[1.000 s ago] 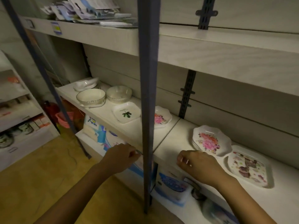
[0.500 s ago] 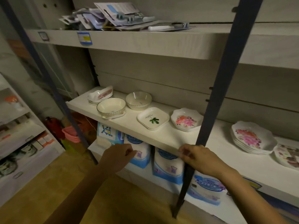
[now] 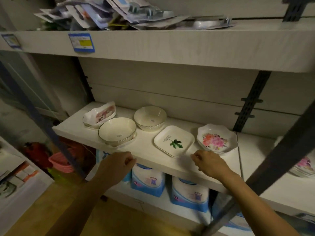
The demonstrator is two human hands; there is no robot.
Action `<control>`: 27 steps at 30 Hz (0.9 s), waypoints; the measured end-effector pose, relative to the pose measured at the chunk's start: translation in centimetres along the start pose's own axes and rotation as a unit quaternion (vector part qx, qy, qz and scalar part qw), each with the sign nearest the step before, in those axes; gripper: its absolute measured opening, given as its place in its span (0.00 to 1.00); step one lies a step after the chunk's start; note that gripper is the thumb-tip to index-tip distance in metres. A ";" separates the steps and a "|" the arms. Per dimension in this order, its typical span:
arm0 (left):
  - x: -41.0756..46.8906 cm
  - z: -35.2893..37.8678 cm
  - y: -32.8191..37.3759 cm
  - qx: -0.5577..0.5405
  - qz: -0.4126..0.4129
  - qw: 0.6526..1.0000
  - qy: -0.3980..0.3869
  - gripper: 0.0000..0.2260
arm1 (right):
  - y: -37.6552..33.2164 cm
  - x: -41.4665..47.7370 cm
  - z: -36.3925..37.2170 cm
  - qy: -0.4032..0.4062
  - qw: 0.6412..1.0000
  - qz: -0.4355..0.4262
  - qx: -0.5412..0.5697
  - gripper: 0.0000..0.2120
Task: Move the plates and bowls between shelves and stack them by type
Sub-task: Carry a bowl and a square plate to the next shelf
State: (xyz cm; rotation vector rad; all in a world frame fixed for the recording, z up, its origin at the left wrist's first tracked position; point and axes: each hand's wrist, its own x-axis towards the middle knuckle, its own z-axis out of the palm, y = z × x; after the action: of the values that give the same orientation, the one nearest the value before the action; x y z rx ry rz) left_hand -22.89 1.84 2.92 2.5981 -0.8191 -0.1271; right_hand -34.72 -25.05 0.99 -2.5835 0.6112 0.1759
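Note:
On the middle shelf point(image 3: 146, 150) stand two cream bowls: one point(image 3: 117, 131) near the front on a white dish, the other point(image 3: 150, 118) behind it. A pink-patterned dish stack point(image 3: 99, 115) sits at the far left. A square white plate with a green leaf point(image 3: 174, 141) lies beside a stack of scalloped floral plates point(image 3: 217, 140). More floral plates point(image 3: 303, 166) show at the right edge. My left hand point(image 3: 115, 165) hovers at the shelf's front edge with loosely curled fingers, holding nothing. My right hand point(image 3: 208, 163), also loosely curled and holding nothing, is just in front of the leaf plate.
A dark upright post point(image 3: 272, 169) slants across the right side. The top shelf point(image 3: 170, 46) holds packaged goods. Blue-and-white bags point(image 3: 148, 180) fill the shelf below. A pink basket point(image 3: 59, 163) sits on the floor at left.
My view has shifted left and closer to the shelf. Both hands have risen toward the front edge of the middle shelf, holding nothing.

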 end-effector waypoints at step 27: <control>15.4 -5.3 -15.6 0.008 0.070 0.996 -0.053 0.19 | -8.1 6.7 2.3 0.117 0.950 0.286 0.050 0.13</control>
State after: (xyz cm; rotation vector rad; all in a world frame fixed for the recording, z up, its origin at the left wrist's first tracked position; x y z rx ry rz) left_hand -0.83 6.60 1.87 2.5565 -1.0406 -0.2203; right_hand -25.15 -20.16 0.89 -2.2792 1.4110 0.0200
